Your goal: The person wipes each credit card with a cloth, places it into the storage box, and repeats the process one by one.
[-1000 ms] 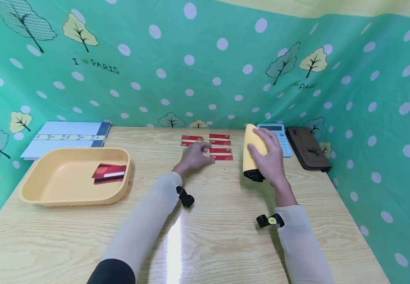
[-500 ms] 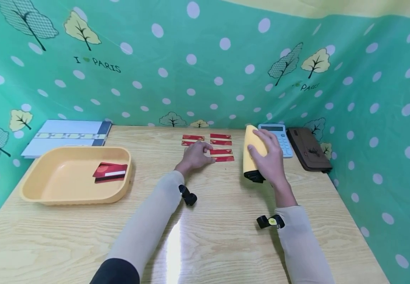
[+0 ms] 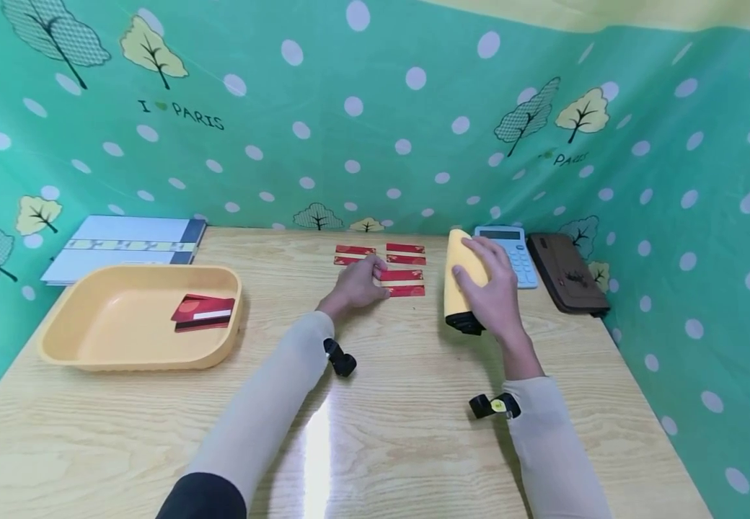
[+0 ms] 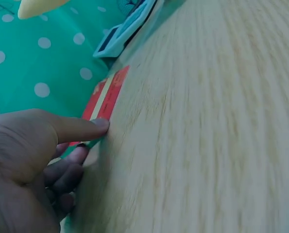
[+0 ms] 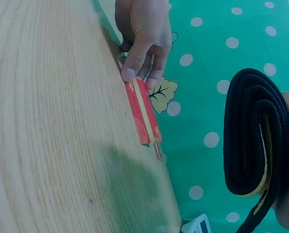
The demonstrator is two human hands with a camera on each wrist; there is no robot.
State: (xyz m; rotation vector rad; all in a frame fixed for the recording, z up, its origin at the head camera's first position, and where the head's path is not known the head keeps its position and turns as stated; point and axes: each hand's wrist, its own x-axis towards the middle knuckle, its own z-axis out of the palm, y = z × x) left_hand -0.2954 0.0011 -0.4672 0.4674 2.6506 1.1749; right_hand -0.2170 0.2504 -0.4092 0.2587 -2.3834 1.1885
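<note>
A left hand point(image 3: 355, 286) pinches the near end of a red card point(image 3: 407, 282) between thumb and fingers at the middle of a desk point(image 3: 407, 432), while a right hand point(image 3: 495, 292) grips a rolled yellow-and-black cloth point(image 3: 456, 268) above the surface. Two more red cards with pale bands, one point(image 3: 405, 254) behind the pinched card and another point(image 3: 349, 255) farther left, lie toward the back. The desk shows pale wood grain and a glossy streak of light; a green fabric curtain point(image 3: 323, 166), dotted white and printed with trees and "Paris," encloses its back and sides. At right sit a light-blue calculator point(image 3: 521, 259) and a brown pouch point(image 3: 566, 274). At left, a smooth, round-cornered cream tray point(image 3: 109, 321) holds overlapping red cards point(image 3: 204, 313) before a flat, pale-blue notebook point(image 3: 125, 241) with a patterned band. Layered black folds show at the cloth's end.
</note>
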